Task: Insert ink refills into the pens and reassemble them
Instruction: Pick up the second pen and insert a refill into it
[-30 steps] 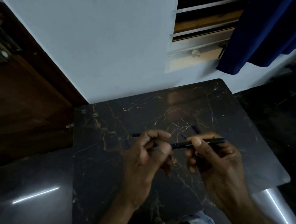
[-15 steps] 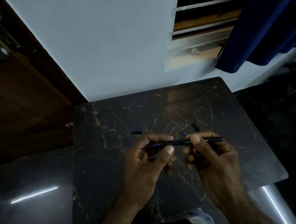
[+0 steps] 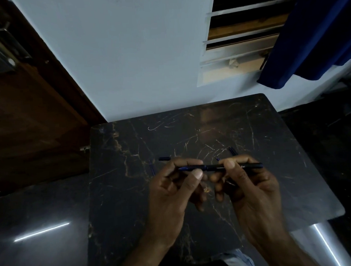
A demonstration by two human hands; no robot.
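Over the last second the left hand point(image 3: 173, 185) has swung its blue piece level and brought it up to the mouth of the barrel; in the last half second little has shifted.

The right hand point(image 3: 252, 181) pinches the pen barrel point(image 3: 251, 166) between thumb and forefinger, with the other fingers curled beneath it. The barrel is a straight, matte black tube with small pale lettering, held level above the table. The left hand grips the blue refill point(image 3: 187, 168) between forefinger and thumb. The refill is slim and glossy, tapers to a point at its left end, and lies in one line with the barrel. Its right end meets the barrel's open end, but how far it is seated cannot be told. The two hands sit close together, fingertips nearly touching.

The table point(image 3: 133, 196) is a dark polished slab with rounded corners, thin gold veins and fine pale scratches. On it, beyond the hands, lie a short dark cap piece point(image 3: 164, 158), a thin blue rod point(image 3: 152, 169) and a dark ribbed piece point(image 3: 233, 151). Behind are a pale smooth wall point(image 3: 136, 53), a brown wooden door point(image 3: 27, 120) and a blue curtain point(image 3: 318, 34).
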